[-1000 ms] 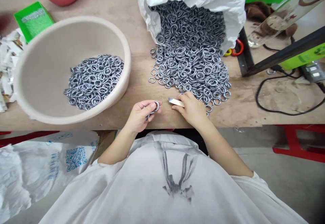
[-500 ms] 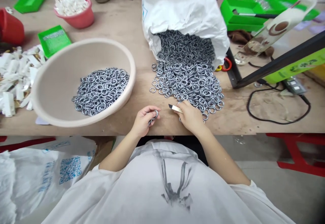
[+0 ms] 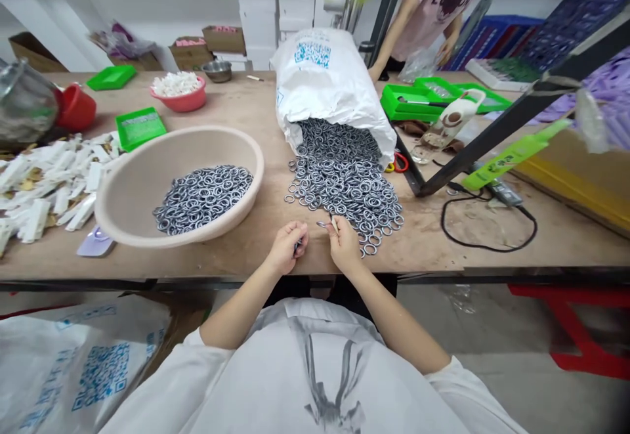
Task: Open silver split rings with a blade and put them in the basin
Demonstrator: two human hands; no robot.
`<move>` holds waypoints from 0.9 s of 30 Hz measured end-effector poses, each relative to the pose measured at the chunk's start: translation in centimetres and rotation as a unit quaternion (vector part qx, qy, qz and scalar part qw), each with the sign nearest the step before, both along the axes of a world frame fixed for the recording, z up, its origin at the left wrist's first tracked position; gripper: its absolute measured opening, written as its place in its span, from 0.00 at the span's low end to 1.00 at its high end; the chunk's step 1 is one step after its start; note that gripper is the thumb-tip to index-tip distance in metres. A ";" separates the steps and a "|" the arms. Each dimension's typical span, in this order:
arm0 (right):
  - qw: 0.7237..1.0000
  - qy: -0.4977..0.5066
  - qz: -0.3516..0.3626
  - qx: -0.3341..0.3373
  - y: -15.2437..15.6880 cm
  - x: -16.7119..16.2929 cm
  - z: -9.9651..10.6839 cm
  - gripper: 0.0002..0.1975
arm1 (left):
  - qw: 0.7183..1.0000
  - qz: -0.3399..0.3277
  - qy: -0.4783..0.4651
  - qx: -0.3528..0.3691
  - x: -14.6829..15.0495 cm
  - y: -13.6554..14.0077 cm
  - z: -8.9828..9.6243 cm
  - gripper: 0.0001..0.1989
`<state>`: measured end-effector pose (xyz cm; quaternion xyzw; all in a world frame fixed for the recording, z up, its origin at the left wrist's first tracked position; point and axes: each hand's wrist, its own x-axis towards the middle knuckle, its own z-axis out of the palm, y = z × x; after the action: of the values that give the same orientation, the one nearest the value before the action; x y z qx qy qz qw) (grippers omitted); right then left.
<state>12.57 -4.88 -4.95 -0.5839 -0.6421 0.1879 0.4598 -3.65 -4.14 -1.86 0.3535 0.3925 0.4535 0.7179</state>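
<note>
My left hand is closed near the table's front edge, with grey ring parts showing between its curled fingers; how many it holds is hidden. Just to its right, my right hand pinches a small tool with a pale handle and dark tip. A single ring shows at those fingertips. Behind the right hand spreads a pile of grey rings, spilling from the mouth of a white sack. Left of my hands, a large beige basin contains many more rings.
White pieces are heaped at the left beside a green tray. A pink bowl stands farther back. A slanted black frame and a cable occupy the right. Behind the table is another person.
The view has tilted up, showing more of the room. My left fingers have curled further over the ring. My right hand has turned upward, and a ring now shows at its fingertips.
</note>
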 end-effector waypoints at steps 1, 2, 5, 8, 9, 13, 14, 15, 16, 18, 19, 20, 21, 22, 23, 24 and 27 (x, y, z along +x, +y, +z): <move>1.000 -0.001 0.004 0.006 0.0 0.0 0.0 0.13 | 1.000 -0.006 0.017 0.023 0.2 0.0 -0.3 0.24; 1.000 -0.001 0.006 0.011 0.0 0.0 0.0 0.13 | 0.999 -0.009 0.033 0.041 0.4 0.0 -0.5 0.25; 1.000 0.008 0.011 0.023 -0.1 0.0 0.1 0.12 | 0.996 -0.002 0.063 0.071 0.6 0.0 -1.1 0.25; 0.999 0.019 0.032 0.032 -0.2 0.1 0.2 0.13 | 0.992 -0.010 0.082 0.092 0.9 -0.1 -1.3 0.24; 0.998 0.022 0.042 0.035 -0.2 0.1 0.3 0.13 | 0.991 -0.022 0.090 0.100 1.0 -0.1 -1.4 0.24; 0.995 0.031 0.078 0.048 -0.3 0.1 0.5 0.15 | 0.982 -0.083 0.113 0.124 1.3 -0.2 -1.4 0.26; 0.995 0.031 0.083 0.052 -0.2 0.1 0.5 0.15 | 0.980 -0.097 0.115 0.127 1.2 -0.2 -1.4 0.27; 0.994 0.031 0.087 0.055 -0.2 0.1 0.6 0.16 | 0.979 -0.108 0.116 0.129 1.1 -0.2 -1.4 0.27; 0.993 0.030 0.093 0.059 -0.2 0.1 0.6 0.16 | 0.978 -0.118 0.117 0.130 1.0 -0.1 -1.4 0.28; 0.991 0.027 0.108 0.068 -0.2 0.1 0.6 0.17 | 0.976 -0.132 0.115 0.130 0.8 0.0 -1.5 0.28; 0.990 0.024 0.117 0.072 -0.2 0.1 0.7 0.17 | 0.976 -0.135 0.114 0.131 0.7 0.0 -1.5 0.28; 0.989 0.021 0.125 0.075 -0.2 0.1 0.7 0.18 | 0.975 -0.136 0.112 0.133 0.6 0.0 -1.6 0.27; 0.988 0.019 0.132 0.077 -0.2 0.1 0.7 0.18 | 0.975 -0.135 0.111 0.134 0.6 0.0 -1.6 0.27; 0.988 0.017 0.136 0.076 -0.2 0.1 0.7 0.18 | 0.975 -0.133 0.110 0.136 0.6 0.0 -1.7 0.27; 0.987 0.015 0.138 0.074 -0.2 0.1 0.7 0.18 | 0.976 -0.132 0.111 0.137 0.6 0.0 -1.7 0.27; 0.987 0.014 0.140 0.072 -0.2 0.1 0.7 0.18 | 0.976 -0.129 0.111 0.138 0.6 -0.1 -1.7 0.26; 0.987 0.014 0.145 0.073 -0.4 0.1 0.7 0.17 | 0.976 -0.127 0.114 0.138 0.6 -0.2 -1.6 0.26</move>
<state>12.70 -5.24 -4.24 -0.4465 -0.7257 0.2134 0.4780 -3.02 -4.29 -3.48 0.5458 0.3575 0.3650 0.6642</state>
